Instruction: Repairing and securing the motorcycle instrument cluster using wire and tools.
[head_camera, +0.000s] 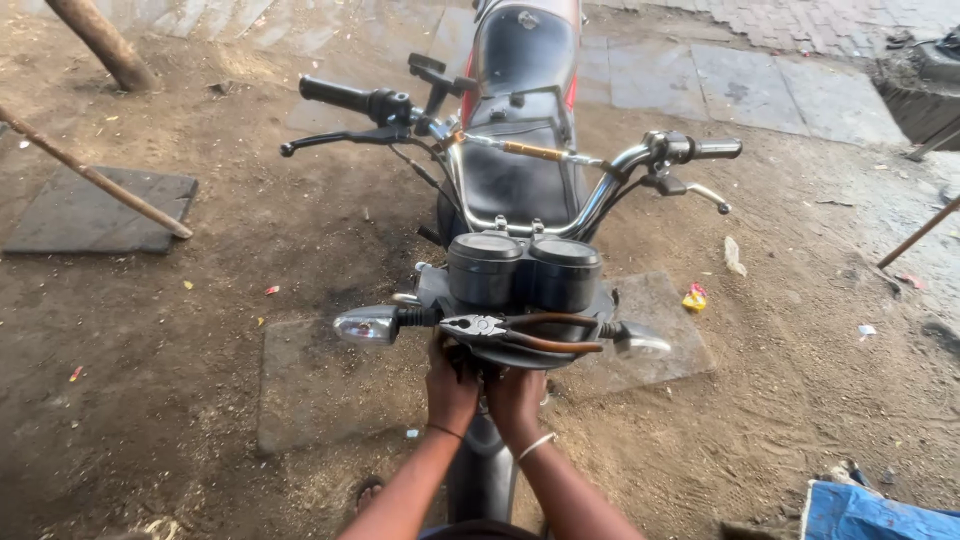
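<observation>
**Two hands under the headlamp bracket, pliers left loose on top**

Two hands were at the front of the motorcycle (520, 170), pressed close together just below the black bracket (530, 355) under the gauges. The left hand (452, 385) and right hand (517, 398) both had fingers curled up and in toward the bracket's underside; whether they actually gripped a part there I couldn't tell, fingertips hidden behind the edge.

Pliers (520, 330) lay unheld across the bracket's top, jaws toward the left indicator (368, 324), handles toward the right indicator (640, 342).

Risks, as I judged it:
- Pliers sat loose near the bracket's front edge; any jolt from the hands working below could tip them off onto the dirt or the person's foot.
- Bike stood on soft, uneven ground; hard pushing at the front could rock it.
- Fingers worked blind under the bracket, so pinching seemed possible.

Count: 1 motorcycle, 1 pr pliers, 2 gauges (525, 265), 2 indicators, 2 handlebar grips, 2 hands. Approx. 3 stone slabs (100, 210) in the dirt nearby, 1 blue tarp (870, 512) at the lower right corner of view.
</observation>
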